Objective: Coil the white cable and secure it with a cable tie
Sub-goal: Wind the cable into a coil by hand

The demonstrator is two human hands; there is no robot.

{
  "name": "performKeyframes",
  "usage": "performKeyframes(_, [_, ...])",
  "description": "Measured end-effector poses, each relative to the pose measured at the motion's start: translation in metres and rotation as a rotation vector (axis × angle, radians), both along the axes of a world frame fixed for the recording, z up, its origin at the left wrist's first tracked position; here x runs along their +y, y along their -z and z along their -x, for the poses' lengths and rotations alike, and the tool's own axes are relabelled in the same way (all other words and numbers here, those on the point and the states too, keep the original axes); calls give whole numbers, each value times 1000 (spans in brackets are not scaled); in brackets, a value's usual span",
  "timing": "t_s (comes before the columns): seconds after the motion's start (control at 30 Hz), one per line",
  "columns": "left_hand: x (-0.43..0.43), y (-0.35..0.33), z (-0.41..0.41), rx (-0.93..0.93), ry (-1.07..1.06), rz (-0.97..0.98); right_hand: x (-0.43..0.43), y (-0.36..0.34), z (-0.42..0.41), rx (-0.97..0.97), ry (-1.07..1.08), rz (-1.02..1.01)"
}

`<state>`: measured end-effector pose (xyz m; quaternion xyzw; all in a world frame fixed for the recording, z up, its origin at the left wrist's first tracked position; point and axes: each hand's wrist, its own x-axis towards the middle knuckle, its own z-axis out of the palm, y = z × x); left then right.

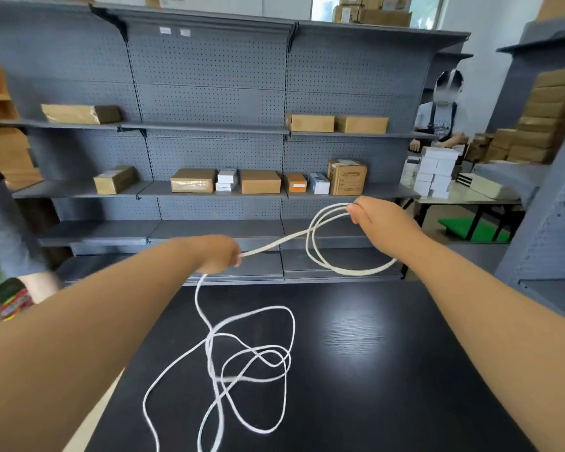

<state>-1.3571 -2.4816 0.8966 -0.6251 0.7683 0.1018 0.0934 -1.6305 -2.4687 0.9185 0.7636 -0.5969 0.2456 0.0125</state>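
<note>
1. Right hand (377,223), fingers curled, grips hanging loops of the white cable (313,238)
2. Left hand (217,254) pinches the strand
3. Loose cable tangles on the black bench (388,370)

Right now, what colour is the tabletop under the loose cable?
Black tabletop, faint wood grain; head view shows it best.

Grey pegboard shelving (209,93) holding cardboard boxes (260,181), black table (372,370), stacked white boxes (436,171), seated person (442,115)
</note>
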Motion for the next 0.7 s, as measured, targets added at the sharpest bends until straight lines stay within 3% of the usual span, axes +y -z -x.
performKeyframes(0.07, [-3,-6,2,-26,1,-83,-5,-2,2,-1,-5,3])
performKeyframes(0.13, [-7,-16,7,-23,-60,19,-8,-3,5,-4,-9,21])
performKeyframes(0.2, [-15,-24,13,201,-204,478,-10,-5,7,-18,-7,53])
performKeyframes(0.27, [-12,-30,22,601,-245,1056,-12,-8,8,-50,-21,86])
performKeyframes(0.3, [-9,-31,27,725,-226,1173,-12,-9,7,-62,-31,98])
performKeyframes(0.33, [-7,-32,30,753,-212,1115,-13,-10,7,-64,-39,99])
performKeyframes(0.43, [-14,-11,37,239,-198,553,-15,-7,10,-33,-40,62])
performKeyframes(0.47, [-15,-5,34,134,-236,447,-15,-6,12,-25,-37,53])
performKeyframes(0.5, [-15,-3,30,115,-260,443,-15,-5,14,-23,-37,54])
performKeyframes(0.63, [-11,-9,16,610,-321,958,-15,-3,18,-61,-43,63])
performKeyframes(0.7, [-13,-15,17,743,-328,1053,-17,-3,16,-73,-48,63])
